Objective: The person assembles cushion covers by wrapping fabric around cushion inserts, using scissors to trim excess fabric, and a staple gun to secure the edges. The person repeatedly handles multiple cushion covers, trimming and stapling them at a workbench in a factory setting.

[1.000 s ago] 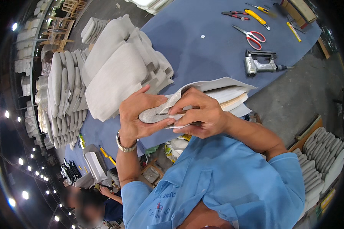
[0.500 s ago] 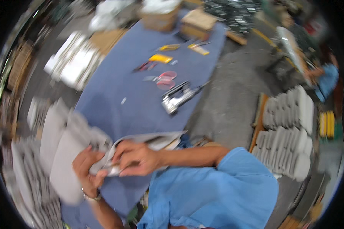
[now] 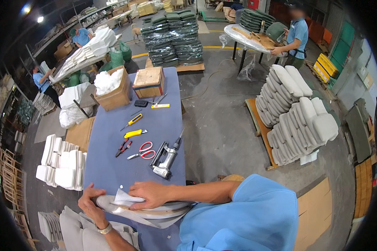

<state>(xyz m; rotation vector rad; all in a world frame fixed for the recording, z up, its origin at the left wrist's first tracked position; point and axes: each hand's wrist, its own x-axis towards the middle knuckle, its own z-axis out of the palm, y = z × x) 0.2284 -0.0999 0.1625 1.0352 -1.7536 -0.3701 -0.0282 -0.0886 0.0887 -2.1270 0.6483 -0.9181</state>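
Observation:
A grey fabric-covered seat cushion, with a strip of tan board showing along its edge, lies tilted at the near end of the blue-topped table. My left hand is closed around its left end, fingers over the top. My right hand grips a loose white flap of the cover, thumb pressing on it above the board edge. Part of the cushion is hidden by my right arm and shirt. A silver staple gun lies beyond my right hand, beside red-handled scissors.
Pliers, a yellow cutter and a screwdriver lie farther up the table. A foam-filled carton and a wooden box stand at its far end. Cushion stacks flank it. A co-worker stands far right.
My view has swung up, showing more of the room. My hands have moved slightly apart, and the white flap now shows folded out under my right hand.

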